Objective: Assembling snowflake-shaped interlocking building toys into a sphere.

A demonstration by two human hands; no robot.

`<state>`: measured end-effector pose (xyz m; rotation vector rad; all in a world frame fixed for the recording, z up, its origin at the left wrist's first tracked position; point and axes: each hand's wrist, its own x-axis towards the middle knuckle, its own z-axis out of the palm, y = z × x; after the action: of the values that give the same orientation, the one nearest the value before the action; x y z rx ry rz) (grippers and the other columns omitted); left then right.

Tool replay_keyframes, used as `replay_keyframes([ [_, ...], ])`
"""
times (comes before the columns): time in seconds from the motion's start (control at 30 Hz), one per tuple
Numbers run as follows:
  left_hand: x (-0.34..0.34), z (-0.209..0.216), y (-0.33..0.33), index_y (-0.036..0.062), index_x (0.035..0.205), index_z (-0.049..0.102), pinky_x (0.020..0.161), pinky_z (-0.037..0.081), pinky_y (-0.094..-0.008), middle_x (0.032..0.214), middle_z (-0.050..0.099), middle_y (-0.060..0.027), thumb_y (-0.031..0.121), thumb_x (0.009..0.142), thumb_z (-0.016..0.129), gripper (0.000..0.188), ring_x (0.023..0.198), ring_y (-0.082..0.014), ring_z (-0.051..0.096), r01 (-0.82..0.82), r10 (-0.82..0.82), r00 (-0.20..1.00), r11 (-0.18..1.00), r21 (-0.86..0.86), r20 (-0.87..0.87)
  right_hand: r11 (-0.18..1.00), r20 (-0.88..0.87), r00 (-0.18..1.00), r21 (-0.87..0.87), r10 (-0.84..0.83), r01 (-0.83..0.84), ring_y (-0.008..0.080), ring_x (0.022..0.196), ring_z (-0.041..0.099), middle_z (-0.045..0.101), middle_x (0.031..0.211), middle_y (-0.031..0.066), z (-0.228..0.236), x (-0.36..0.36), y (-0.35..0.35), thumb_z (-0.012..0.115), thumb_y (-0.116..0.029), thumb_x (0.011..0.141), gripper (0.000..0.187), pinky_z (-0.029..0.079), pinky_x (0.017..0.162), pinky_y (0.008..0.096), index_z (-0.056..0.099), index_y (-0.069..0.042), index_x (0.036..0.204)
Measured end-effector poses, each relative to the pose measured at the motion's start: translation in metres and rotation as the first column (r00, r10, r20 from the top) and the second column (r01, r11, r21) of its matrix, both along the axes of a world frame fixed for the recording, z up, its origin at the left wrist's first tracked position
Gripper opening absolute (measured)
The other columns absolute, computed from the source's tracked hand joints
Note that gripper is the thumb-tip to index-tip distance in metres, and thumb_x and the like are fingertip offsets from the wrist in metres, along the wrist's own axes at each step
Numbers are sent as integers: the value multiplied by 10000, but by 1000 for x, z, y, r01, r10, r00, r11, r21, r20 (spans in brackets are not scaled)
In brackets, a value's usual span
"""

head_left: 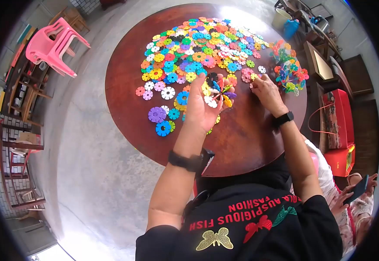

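Observation:
My left hand [198,109] is raised over the near part of the table, closed round a cluster of interlocking plastic flower discs [220,92] in blue, yellow, orange, white and black slotted together. Its thumb points up beside the cluster. To the right, my right hand [268,95] is low at the table with fingertips drawn together on a small flower disc; a yellow disc [254,76] shows at the fingertips, partly hidden by them. Just beyond lies a pink flower disc [246,75]. Loose flower discs [207,43] of many colours cover the far part of the table.
The round brown table [128,93] fills the middle. Built flower-disc balls [290,69] stand at its right edge. Purple disc [157,114] and blue disc [163,128] lie near left. Pink stacked chairs [54,45] stand far left. At right are a red bag [339,117] and a person holding a phone [357,189].

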<state>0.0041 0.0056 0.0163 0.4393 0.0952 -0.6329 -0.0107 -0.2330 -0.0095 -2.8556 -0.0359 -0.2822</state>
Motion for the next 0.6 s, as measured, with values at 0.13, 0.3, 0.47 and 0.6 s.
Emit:
replay_keyframes([
  [0.13, -1, 0, -1, 26, 1057, 583, 734, 492, -445, 1007, 640, -157, 399, 896, 502, 414, 912, -339, 627, 29, -33, 998, 996, 80, 54, 998, -13, 998, 31, 56, -56, 347, 907, 568, 559, 952, 156, -2, 6, -7, 637, -70, 752, 178, 466, 781, 423, 536, -51, 896],
  [0.3, -1, -3, -5, -37, 1069, 563, 735, 505, -447, 1024, 633, -198, 345, 908, 504, 419, 940, -363, 620, 52, -59, 993, 996, 70, 101, 938, -74, 996, 347, 47, -18, 223, 745, 585, 558, 767, 108, -3, 4, -24, 681, -48, 721, 228, 460, 644, 338, 541, -6, 897],
  [0.47, -4, -1, -7, -79, 1110, 532, 758, 516, -489, 1036, 626, -215, 360, 915, 502, 481, 986, -385, 605, 32, -33, 999, 995, 91, 5, 788, -216, 976, 607, 38, 104, 101, 625, 565, 582, 720, 32, 13, -17, -14, 636, -72, 809, 100, 445, 551, 249, 598, -9, 876],
  [0.6, -9, 8, -10, -67, 1121, 533, 716, 542, -463, 1040, 626, -231, 341, 931, 477, 454, 992, -390, 608, 61, -61, 998, 983, 172, -7, 541, -185, 979, 834, 88, 109, 46, 592, 539, 593, 718, -14, 29, -34, -4, 574, -85, 873, 82, 428, 522, 194, 607, -20, 835],
])
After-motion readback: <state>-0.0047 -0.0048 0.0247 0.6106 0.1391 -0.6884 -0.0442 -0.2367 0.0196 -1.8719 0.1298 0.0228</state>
